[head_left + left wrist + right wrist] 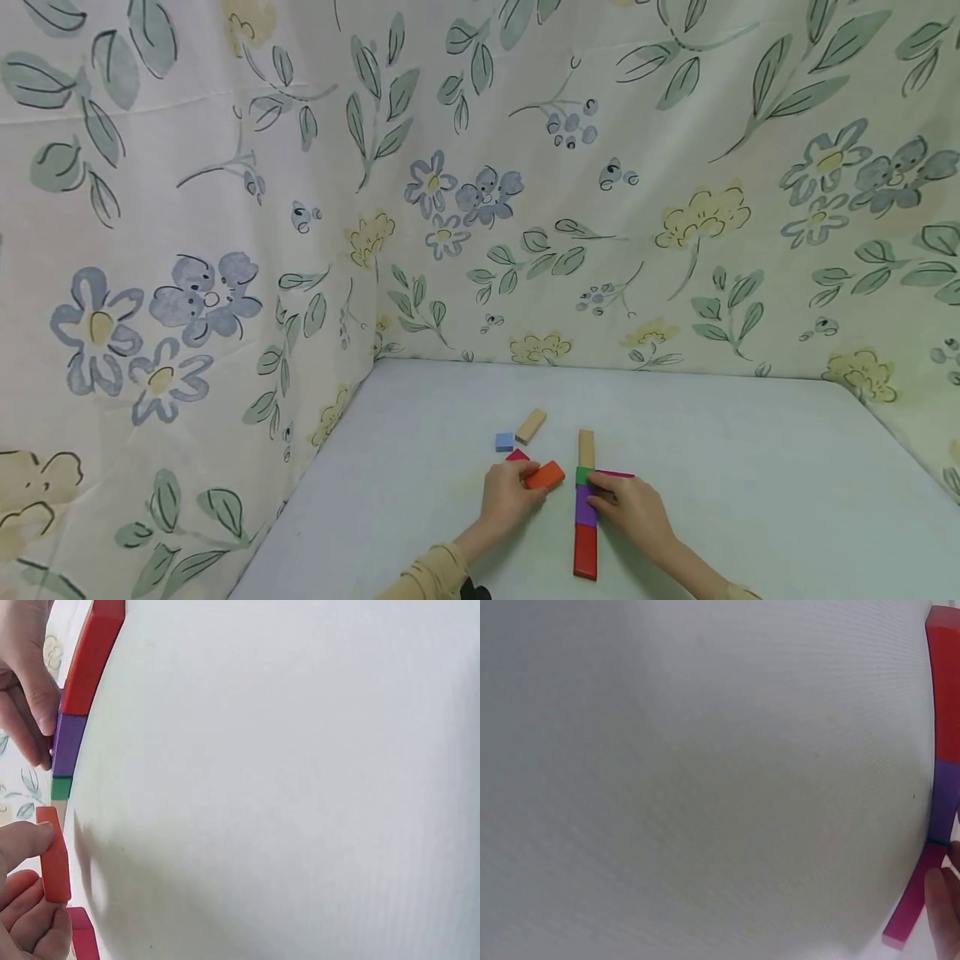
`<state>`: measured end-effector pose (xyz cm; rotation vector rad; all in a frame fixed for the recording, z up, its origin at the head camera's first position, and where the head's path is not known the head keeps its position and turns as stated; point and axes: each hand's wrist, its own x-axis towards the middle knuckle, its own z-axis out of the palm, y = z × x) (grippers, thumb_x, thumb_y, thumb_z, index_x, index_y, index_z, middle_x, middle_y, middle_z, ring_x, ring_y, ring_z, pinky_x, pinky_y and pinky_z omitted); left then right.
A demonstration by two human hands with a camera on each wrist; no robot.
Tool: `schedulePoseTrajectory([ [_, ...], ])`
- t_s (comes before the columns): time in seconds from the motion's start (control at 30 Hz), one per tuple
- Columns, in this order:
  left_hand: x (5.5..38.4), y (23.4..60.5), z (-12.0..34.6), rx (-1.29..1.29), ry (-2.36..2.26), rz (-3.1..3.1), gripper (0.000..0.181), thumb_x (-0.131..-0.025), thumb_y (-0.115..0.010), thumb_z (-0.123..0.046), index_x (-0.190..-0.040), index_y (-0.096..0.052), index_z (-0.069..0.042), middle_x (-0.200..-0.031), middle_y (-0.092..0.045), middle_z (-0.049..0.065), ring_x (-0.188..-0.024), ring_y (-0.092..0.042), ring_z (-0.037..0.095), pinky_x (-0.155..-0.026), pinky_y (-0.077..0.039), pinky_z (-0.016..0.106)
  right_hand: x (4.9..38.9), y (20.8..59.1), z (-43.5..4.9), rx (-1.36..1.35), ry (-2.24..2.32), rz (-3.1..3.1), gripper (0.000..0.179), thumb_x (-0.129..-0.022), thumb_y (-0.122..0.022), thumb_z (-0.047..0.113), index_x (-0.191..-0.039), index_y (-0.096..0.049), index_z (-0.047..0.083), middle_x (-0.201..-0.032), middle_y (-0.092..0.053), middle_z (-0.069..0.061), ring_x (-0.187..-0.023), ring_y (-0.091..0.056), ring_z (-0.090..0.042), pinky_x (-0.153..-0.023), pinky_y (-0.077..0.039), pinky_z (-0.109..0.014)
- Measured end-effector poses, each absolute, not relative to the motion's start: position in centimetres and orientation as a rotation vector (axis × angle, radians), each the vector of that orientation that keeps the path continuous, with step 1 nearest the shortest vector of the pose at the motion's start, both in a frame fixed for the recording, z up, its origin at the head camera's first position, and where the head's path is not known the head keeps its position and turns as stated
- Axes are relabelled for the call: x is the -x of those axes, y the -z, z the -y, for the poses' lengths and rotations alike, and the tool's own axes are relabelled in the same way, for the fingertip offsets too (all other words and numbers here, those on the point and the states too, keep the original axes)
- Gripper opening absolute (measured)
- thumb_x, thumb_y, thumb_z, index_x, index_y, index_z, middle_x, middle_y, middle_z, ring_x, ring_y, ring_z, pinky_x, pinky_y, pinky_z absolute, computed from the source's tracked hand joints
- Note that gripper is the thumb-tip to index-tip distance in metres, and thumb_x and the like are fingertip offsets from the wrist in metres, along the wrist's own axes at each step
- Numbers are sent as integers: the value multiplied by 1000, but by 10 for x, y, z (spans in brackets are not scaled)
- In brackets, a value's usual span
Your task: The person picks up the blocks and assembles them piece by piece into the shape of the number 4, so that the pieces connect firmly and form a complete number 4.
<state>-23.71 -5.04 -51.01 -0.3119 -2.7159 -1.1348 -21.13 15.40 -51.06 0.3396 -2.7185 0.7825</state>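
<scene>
My left hand [512, 497] pinches an orange block [546, 476] between thumb and fingers. In the left wrist view a pink block [84, 934] lies just beyond those fingers. A straight row of blocks runs away from me: red [586, 552], purple [586, 505], green [584, 476] and plain wood [587, 448]. Against the row's right side my right hand [636, 508] rests, extended fingertips at the green and purple blocks. A magenta block [911, 907] sticks out rightward from the row, partly behind that hand's fingers.
Left of the row, a small blue block [504, 442] and a loose wooden block [531, 426] lie on the white table [720, 450]. Floral cloth [570, 275] hangs along the table's back and left edges. Something black [474, 590] shows below the left sleeve.
</scene>
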Motion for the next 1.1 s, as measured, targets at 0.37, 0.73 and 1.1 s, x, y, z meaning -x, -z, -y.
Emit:
schedulePoseTrajectory([
  [0.37, 245, 503, 57, 487, 1220, 2774, 31, -75, -79, -10, -106, -73, -6, -99, -74, 3, -87, -63, 12, -77, -52, 26, 212, 513, -155, -334, -794, 2725, 30, -74, -79, 17, -102, -75, 11, -96, -75, -1, -86, -70, -18, -69, -54, -32],
  [0.73, 258, 488, 59, 760, 1057, 2806, 32, -81, -73, -8, -113, -70, -4, -109, -72, 3, -101, -65, 14, -86, -52, 29, 211, 512, -155, -347, -787, 2703, 32, -73, -80, 16, -104, -74, 10, -97, -75, -2, -85, -70, -18, -69, -54, -31],
  [1.1, 265, 488, 54, 899, 913, 2823, 32, -81, -71, -5, -114, -69, -5, -112, -71, 5, -106, -64, 16, -90, -50, 27, 212, 512, -154, -345, -766, 2704, 33, -73, -80, 16, -105, -74, 9, -97, -75, -2, -83, -70, -17, -66, -53, -30],
])
